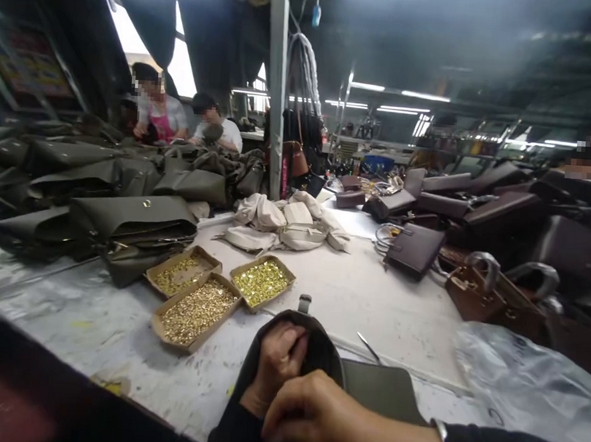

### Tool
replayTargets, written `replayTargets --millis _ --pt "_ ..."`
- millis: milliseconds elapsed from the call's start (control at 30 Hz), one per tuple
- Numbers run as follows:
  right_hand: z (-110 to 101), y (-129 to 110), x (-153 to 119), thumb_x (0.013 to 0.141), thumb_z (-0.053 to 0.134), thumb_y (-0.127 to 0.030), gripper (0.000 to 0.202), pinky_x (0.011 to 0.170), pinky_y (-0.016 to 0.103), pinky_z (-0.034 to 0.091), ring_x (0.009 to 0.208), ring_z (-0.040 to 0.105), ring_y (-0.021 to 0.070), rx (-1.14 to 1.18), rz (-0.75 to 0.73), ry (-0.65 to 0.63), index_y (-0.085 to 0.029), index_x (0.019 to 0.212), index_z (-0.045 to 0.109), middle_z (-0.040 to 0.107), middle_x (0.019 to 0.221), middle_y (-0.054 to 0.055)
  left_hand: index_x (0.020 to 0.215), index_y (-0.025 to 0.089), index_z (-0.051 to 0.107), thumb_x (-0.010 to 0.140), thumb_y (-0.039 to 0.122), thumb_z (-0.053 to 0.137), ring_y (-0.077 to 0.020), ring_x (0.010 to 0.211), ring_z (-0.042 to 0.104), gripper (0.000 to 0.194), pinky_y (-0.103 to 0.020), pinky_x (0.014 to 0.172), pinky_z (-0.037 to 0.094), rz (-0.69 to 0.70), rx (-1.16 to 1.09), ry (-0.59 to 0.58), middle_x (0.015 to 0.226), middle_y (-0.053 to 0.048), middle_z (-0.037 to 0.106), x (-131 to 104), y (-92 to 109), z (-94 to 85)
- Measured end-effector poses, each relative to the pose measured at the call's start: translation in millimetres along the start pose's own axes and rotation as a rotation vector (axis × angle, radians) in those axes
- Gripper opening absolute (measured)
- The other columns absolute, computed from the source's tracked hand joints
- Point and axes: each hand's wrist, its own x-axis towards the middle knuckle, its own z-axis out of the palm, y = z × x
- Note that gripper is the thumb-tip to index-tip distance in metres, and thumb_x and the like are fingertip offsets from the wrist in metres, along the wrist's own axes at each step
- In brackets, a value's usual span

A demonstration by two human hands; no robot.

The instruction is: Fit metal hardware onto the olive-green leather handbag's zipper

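Observation:
A dark olive handbag (385, 390) lies on the table in front of me, its mouth toward me and a small strap with a metal piece (304, 304) at its far rim. Inside the mouth is my left hand (281, 357), fingers curled and pressed together; what they pinch is hidden. Lower and nearer, my right hand (321, 409) reaches across from the right with bent fingers, over the bag's near side. Its fingertips are turned away, so anything in them cannot be made out. Beyond the bag, a thin pointed metal tool (369, 347) rests on the table.
Cardboard trays of small gold-coloured metal pieces (197, 314) stand to the left. Olive bags (135, 221) pile up behind them, beige pouches (295, 224) farther back. Brown bags (476, 289) and clear plastic (531, 369) lie on the right. Two people (159, 112) sit at the far left.

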Motion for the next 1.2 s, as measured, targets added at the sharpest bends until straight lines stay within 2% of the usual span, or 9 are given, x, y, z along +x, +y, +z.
replayTargets --millis 67,133,233,300,433,567,767,1000,1200 --pt "-8 9 -13 0.086 0.074 -0.022 0.009 0.066 0.02 0.051 0.072 0.072 0.0152 0.008 0.042 0.096 -0.028 0.088 0.082 0.078 0.079 -0.004 0.088 0.016 0.069 0.091 0.011 0.061 -0.0185 0.072 0.068 0.01 -0.03 0.07 0.054 -0.035 0.002 -0.03 0.078 -0.004 0.07 3 3 -0.1" --pt "-11 15 -21 0.084 0.075 -0.017 0.012 0.072 0.021 0.05 0.077 0.072 0.0158 -0.003 0.036 0.255 -0.027 0.089 0.081 0.079 0.083 -0.002 0.085 0.017 0.07 0.09 0.013 0.063 -0.017 0.069 0.068 0.009 -0.027 0.067 0.053 -0.091 -0.024 -0.077 0.074 -0.002 0.07 6 7 -1.2" --pt "-12 20 -27 0.084 0.075 -0.018 0.01 0.073 0.021 0.05 0.075 0.071 0.0158 0.043 -0.005 0.496 -0.026 0.087 0.079 0.078 0.081 -0.002 0.08 0.018 0.072 0.089 0.018 0.065 -0.0155 0.063 0.068 0.012 -0.024 0.061 0.053 -0.267 -0.108 -0.21 0.07 -0.001 0.072 14 19 -6.1" --pt "-14 22 -30 0.084 0.074 -0.02 0.007 0.073 0.022 0.051 0.074 0.07 0.0163 0.121 -0.006 0.61 -0.026 0.086 0.078 0.077 0.08 -0.002 0.08 0.019 0.074 0.089 0.021 0.065 -0.0157 0.064 0.07 0.013 -0.023 0.061 0.054 -0.405 -0.16 -0.297 0.072 0.0 0.075 21 32 -11.4" --pt "-23 25 -38 0.084 0.077 -0.025 0.001 0.073 0.024 0.053 0.076 0.07 0.0183 0.208 -0.014 0.714 -0.025 0.083 0.077 0.077 0.08 0.0 0.082 0.021 0.079 0.086 0.027 0.068 -0.0169 0.073 0.073 0.012 -0.022 0.07 0.057 -0.565 -0.181 -0.348 0.078 0.0 0.078 32 58 -22.8" --pt "-31 30 -42 0.084 0.078 -0.023 0.003 0.072 0.025 0.052 0.078 0.068 0.0179 0.208 -0.094 0.764 -0.025 0.082 0.077 0.074 0.08 0.0 0.081 0.022 0.079 0.085 0.03 0.071 -0.0171 0.076 0.073 0.012 -0.021 0.074 0.057 -0.661 -0.135 -0.366 0.079 0.001 0.078 36 71 -29.0" --pt "-34 35 -41 0.084 0.08 -0.019 0.009 0.074 0.023 0.05 0.079 0.065 0.0148 0.228 -0.185 0.781 -0.027 0.083 0.077 0.071 0.081 -0.002 0.084 0.02 0.08 0.085 0.026 0.069 -0.0179 0.076 0.074 0.012 -0.023 0.074 0.059 -0.578 -0.106 -0.36 0.082 -0.001 0.079 37 79 -23.9" --pt "-35 42 -44 0.084 0.08 -0.02 0.007 0.073 0.024 0.049 0.078 0.064 0.0144 0.189 -0.151 0.801 -0.026 0.083 0.077 0.067 0.081 -0.002 0.086 0.023 0.08 0.085 0.017 0.068 -0.0135 0.073 0.075 0.013 -0.017 0.07 0.059 -0.421 -0.153 -0.312 0.081 0.001 0.079 38 82 -17.8" --pt "-34 43 -45 0.085 0.079 -0.018 0.009 0.072 0.024 0.049 0.078 0.063 0.0143 0.172 -0.138 0.796 -0.026 0.083 0.077 0.066 0.082 -0.002 0.086 0.023 0.079 0.084 0.013 0.07 -0.012 0.075 0.075 0.014 -0.015 0.071 0.058 -0.364 -0.159 -0.276 0.083 0.001 0.079 32 81 -16.9"
